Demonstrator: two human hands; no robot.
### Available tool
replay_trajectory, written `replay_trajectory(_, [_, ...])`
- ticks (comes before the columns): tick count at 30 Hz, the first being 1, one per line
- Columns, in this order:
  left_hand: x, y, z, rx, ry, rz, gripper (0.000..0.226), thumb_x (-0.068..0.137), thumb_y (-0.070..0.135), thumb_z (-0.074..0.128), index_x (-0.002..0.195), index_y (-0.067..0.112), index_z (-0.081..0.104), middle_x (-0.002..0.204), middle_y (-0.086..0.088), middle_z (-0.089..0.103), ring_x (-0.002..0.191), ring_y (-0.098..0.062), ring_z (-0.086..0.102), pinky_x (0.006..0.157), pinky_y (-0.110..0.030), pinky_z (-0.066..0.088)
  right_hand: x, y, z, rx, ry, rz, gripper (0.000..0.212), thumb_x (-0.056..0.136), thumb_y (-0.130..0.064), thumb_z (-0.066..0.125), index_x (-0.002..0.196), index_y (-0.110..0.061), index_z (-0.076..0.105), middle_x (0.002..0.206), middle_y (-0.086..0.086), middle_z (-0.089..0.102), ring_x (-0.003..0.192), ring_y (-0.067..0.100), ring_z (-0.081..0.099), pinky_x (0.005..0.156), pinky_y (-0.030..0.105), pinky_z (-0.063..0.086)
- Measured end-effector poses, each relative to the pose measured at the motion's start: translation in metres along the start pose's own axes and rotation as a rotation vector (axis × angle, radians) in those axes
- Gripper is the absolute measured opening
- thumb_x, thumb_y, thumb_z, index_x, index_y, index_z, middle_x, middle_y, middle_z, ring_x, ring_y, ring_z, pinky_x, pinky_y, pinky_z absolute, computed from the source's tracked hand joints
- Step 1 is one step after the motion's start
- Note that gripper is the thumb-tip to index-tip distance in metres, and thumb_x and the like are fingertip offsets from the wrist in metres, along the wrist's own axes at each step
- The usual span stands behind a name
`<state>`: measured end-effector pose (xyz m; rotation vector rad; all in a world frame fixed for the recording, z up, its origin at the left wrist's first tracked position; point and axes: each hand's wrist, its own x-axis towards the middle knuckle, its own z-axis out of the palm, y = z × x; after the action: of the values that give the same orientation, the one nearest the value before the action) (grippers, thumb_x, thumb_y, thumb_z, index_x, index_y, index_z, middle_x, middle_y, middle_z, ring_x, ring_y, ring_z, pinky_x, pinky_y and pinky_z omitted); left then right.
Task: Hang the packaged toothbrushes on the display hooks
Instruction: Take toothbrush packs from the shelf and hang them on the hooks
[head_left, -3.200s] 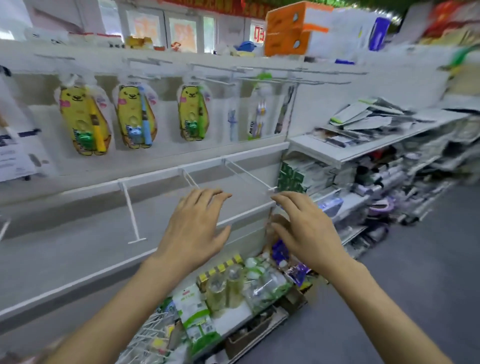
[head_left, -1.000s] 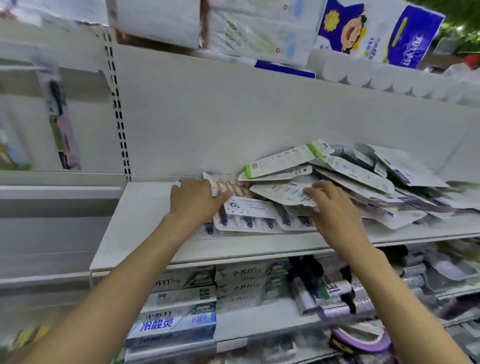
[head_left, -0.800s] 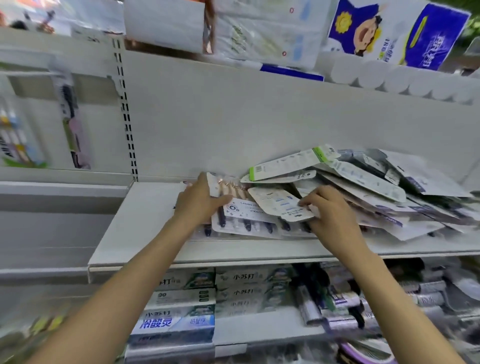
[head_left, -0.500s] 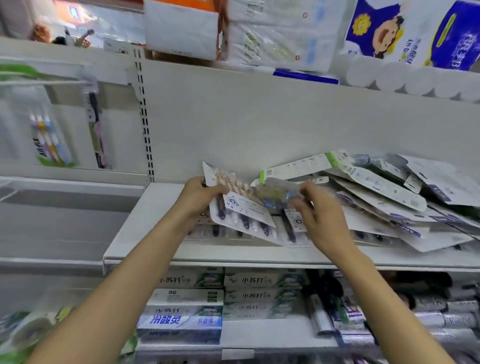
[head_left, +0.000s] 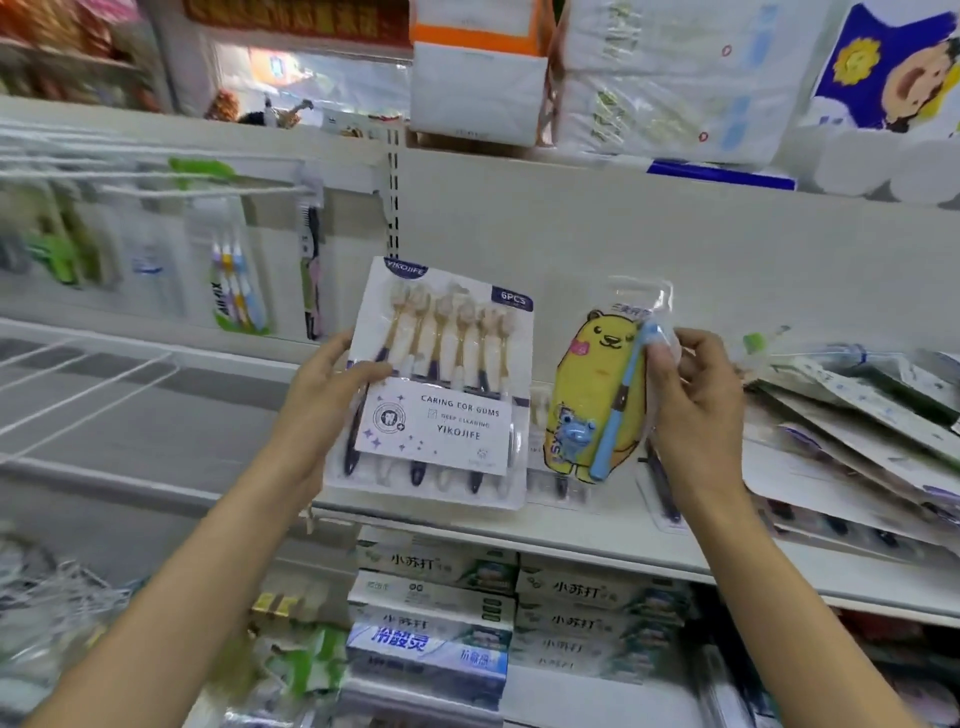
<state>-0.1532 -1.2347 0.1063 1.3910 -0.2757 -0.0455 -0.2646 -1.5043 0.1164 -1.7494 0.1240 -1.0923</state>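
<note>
A: What's biggest in view?

B: The white shelf (head_left: 597, 540), with the heap of toothbrush packs (head_left: 852, 431) lying flat on its right part. Half a second ago both hands were down in that heap; now each is lifted clear with a pack held upright before the back panel.

A: Which packs?

B: The left hand (head_left: 322, 400) grips the six-piece YIKOJIFE toothbrush pack (head_left: 436, 384) by its left edge, thumb curled over the front, fingers behind. It was tilted on the shelf before.

A: And the other?

B: The right hand (head_left: 696, 410) pinches the yellow bear toothbrush pack (head_left: 597, 395) at its right edge, fingers curled round it. Earlier that pack was only just coming out of the heap.

A: Any hooks?

B: White wire display hooks (head_left: 88, 384) jut out at the left, well apart from both packs.
</note>
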Motion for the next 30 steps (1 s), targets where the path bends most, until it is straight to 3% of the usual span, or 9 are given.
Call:
replay_trajectory(3, [-0.015,-0.005,-0.036,-0.078,0.066,-0.058,0.027,0.09,0.008,0.065,0.113,0.021,0.069,0.101,-0.008,0.077,0.082,-0.022,0.075,0.069,-0.035,0.061,-0.004,-0.007,0.031,-0.001,-0.082,-0.008,0.014,0.101,-0.031,0.055,0.108,-0.02,0.061,0.097,-0.002,0.073,0.085,0.009,0.072,0.067,0.028,0.058])
replay_trajectory(7, [-0.031,-0.004,-0.099,-0.151,0.062,-0.092,0.038,0.081,0.008,0.073,0.118,0.017,0.066,0.106,-0.018,0.075,0.086,-0.032,0.074,0.073,-0.043,0.062,-0.015,-0.019,0.083,0.049,-0.208,0.0,0.006,0.099,-0.023,0.06,0.103,-0.023,0.064,0.084,-0.012,0.076,0.075,-0.001,0.071,0.059,0.014,0.052])
replay_trajectory(10, [-0.041,-0.001,-0.156,-0.084,0.045,-0.089,0.076,0.058,0.022,0.088,0.128,0.023,0.06,0.109,-0.019,0.074,0.089,-0.034,0.074,0.084,-0.051,0.056,-0.026,-0.03,0.125,0.106,-0.277,0.018,0.007,0.095,-0.017,0.064,0.101,-0.019,0.067,0.077,-0.014,0.076,0.067,0.001,0.071,0.057,0.015,0.053])
replay_trajectory(12, [-0.047,-0.001,-0.195,-0.083,0.09,-0.092,0.086,0.049,0.025,0.088,0.13,0.023,0.059,0.11,-0.018,0.074,0.09,-0.035,0.073,0.088,-0.053,0.054,-0.036,-0.041,0.156,0.134,-0.32,0.025,0.008,0.094,-0.016,0.065,0.102,-0.017,0.068,0.075,-0.01,0.077,0.065,0.003,0.071,0.058,0.018,0.055])
replay_trajectory(17, [-0.063,0.007,-0.288,-0.092,0.209,-0.107,0.095,0.034,0.03,0.096,0.122,0.016,0.064,0.105,-0.018,0.075,0.088,-0.035,0.074,0.072,-0.042,0.061,-0.069,-0.074,0.244,0.206,-0.445,0.072,0.014,0.092,-0.016,0.067,0.106,-0.014,0.067,0.083,0.001,0.079,0.076,0.016,0.075,0.065,0.028,0.06])
replay_trajectory(21, [-0.077,0.017,-0.366,-0.116,0.278,-0.06,0.057,0.051,0.024,0.09,0.106,0.015,0.075,0.105,-0.017,0.076,0.089,-0.034,0.075,0.069,-0.039,0.062,-0.105,-0.103,0.321,0.25,-0.528,0.092,0.017,0.092,-0.011,0.067,0.109,-0.01,0.065,0.09,-0.001,0.079,0.081,0.015,0.076,0.066,0.025,0.061])
replay_trajectory(25, [-0.096,0.031,-0.445,-0.088,0.372,-0.039,0.051,0.06,0.019,0.091,0.108,0.011,0.074,0.105,-0.018,0.075,0.095,-0.036,0.073,0.086,-0.045,0.056,-0.145,-0.132,0.391,0.29,-0.564,0.089,0.015,0.094,-0.008,0.065,0.107,-0.016,0.065,0.089,-0.009,0.078,0.08,0.006,0.074,0.063,0.018,0.056])
replay_trajectory(27, [-0.107,0.041,-0.486,-0.103,0.422,-0.037,0.05,0.059,0.022,0.091,0.105,0.011,0.075,0.103,-0.019,0.076,0.093,-0.038,0.073,0.083,-0.046,0.059,-0.164,-0.149,0.428,0.305,-0.59,0.068,0.016,0.094,-0.005,0.064,0.104,-0.017,0.066,0.089,-0.01,0.078,0.081,0.004,0.073,0.063,0.014,0.053])
replay_trajectory(30, [-0.119,0.05,-0.526,-0.099,0.488,-0.031,0.035,0.078,0.012,0.08,0.111,0.007,0.071,0.103,-0.021,0.075,0.092,-0.04,0.073,0.081,-0.047,0.06,-0.182,-0.169,0.467,0.342,-0.613,0.051,0.018,0.093,-0.003,0.065,0.104,-0.017,0.067,0.092,-0.007,0.078,0.085,0.007,0.073,0.067,0.015,0.055])
